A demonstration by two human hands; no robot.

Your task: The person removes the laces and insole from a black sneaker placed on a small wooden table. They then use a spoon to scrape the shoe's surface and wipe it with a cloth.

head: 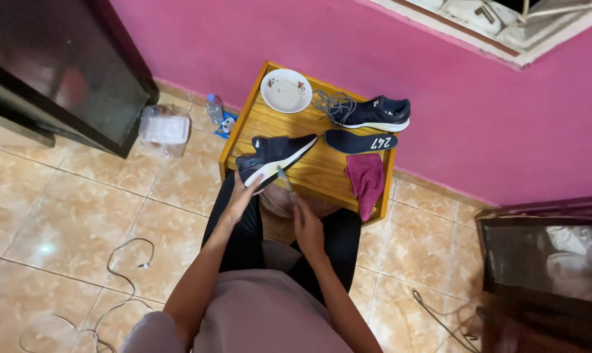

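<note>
At the wooden tabletop's (322,171) near edge, your left hand (242,194) grips a dark sneaker (273,155). Your right hand (307,225) is closed around a brush (285,182) touching its white sole.

bare tabletop centre (322,167), plate (286,91) behind

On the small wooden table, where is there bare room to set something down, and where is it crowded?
Bare wood shows between the white bowl and the shoe held by the left hand. The far right is crowded: second shoe, insole, maroon cloth.
</note>
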